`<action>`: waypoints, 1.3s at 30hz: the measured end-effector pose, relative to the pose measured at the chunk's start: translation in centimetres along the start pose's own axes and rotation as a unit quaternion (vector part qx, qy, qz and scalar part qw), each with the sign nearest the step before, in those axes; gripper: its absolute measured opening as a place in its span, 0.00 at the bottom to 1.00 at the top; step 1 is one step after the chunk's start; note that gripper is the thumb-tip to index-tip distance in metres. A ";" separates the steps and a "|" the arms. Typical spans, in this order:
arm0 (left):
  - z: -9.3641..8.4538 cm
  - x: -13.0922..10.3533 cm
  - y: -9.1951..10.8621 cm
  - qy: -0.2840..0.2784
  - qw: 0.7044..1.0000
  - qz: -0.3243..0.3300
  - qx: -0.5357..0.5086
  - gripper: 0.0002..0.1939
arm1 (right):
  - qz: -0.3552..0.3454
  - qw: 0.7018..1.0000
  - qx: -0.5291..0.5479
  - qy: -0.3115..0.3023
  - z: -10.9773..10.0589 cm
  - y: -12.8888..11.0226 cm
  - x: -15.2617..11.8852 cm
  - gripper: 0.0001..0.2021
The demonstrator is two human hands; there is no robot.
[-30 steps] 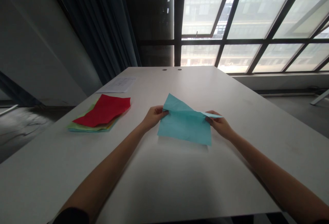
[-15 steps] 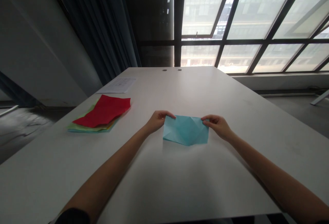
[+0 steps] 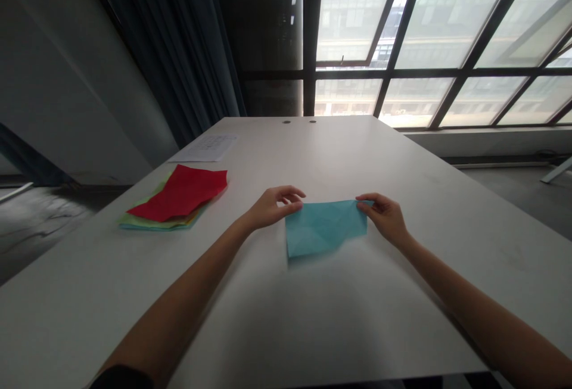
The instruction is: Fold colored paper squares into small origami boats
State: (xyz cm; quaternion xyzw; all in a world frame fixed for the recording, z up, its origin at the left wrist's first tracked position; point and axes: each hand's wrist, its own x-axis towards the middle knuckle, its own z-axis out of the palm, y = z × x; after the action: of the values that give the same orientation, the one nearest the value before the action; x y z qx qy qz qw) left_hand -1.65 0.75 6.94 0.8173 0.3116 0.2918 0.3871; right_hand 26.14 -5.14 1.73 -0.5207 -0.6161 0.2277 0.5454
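Observation:
A light blue sheet of paper (image 3: pixel 325 228), creased and roughly rectangular, hangs over the middle of the white table. My right hand (image 3: pixel 385 215) pinches its upper right corner between thumb and fingers. At the upper left corner is my left hand (image 3: pixel 276 205), its fingers raised a little apart from the thumb, whose tip touches the paper's edge. The paper's lower edge is blurred and slants up to the right.
On the white table (image 3: pixel 313 156), a red sheet (image 3: pixel 181 192) lies over a stack of green, yellow and blue sheets (image 3: pixel 154 224) at the left. Behind them is a printed white paper (image 3: pixel 208 148). Two small round dark spots are near the far edge.
The fingers of my left hand have lifted off the paper's corner. My right hand has shifted slightly right, and the paper's right side has risen while its lower left part hangs lower.

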 end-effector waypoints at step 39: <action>3.2 -1.2 3.2 0.009 0.900 0.215 0.379 0.10 | -0.302 0.939 -0.160 -0.030 1.2 -3.0 -1.7 0.05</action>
State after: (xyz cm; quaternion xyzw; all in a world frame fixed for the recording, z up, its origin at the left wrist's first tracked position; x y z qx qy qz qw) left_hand 0.81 -3.21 7.54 0.9467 0.2187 0.2348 -0.0270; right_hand 23.62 -7.35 3.21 -0.3836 -0.7886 -0.0335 0.4794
